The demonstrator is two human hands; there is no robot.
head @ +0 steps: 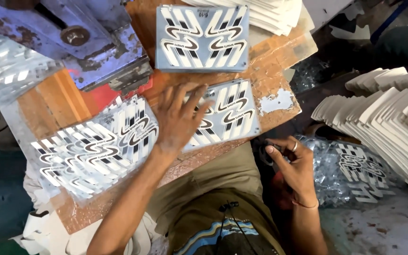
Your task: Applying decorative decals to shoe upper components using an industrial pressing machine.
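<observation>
My left hand [178, 118] lies flat, fingers spread, on a grey printed sheet [230, 115] with white, black and brown curved stripe shapes, on a worn wooden board [270, 66]. To its left is a messy pile of similar clear-covered sheets [95, 148]. A neat stack of the same printed sheets [202, 38] sits farther up the board. My right hand [293, 165], off the board's right edge, has its fingers curled on a small dark object [266, 155] that I cannot make out clearly.
A rusty blue metal press head [81, 42] stands at the upper left. White cut-out pieces are stacked at the right [388, 118] and at the top [270, 14]. Clear plastic scraps [345, 170] lie on the floor beside my right hand.
</observation>
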